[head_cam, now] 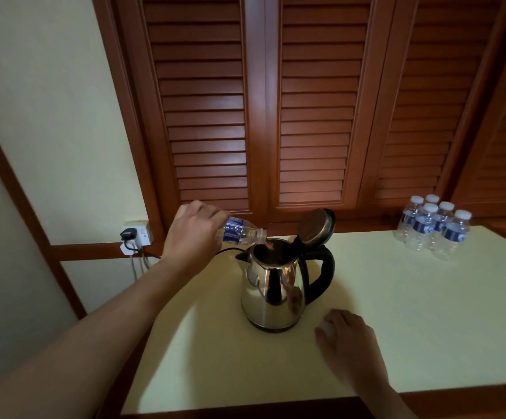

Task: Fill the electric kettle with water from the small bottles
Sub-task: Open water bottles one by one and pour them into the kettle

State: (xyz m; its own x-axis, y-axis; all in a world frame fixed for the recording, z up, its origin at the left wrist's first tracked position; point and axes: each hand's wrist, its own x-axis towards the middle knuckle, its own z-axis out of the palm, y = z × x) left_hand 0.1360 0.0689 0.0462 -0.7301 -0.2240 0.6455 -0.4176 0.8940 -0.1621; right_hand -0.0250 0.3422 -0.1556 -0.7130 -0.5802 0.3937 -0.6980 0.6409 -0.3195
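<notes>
Above the kettle (271,285), left hand (194,231) gripping tipped bottle (241,232), right hand (348,343) beside it, grip unclear.

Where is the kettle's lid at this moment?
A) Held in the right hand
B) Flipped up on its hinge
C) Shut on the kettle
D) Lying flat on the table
B: the lid stands tipped up above the handle, leaving the mouth of the kettle open, and the left hand tilts a bottle over that opening.
</notes>
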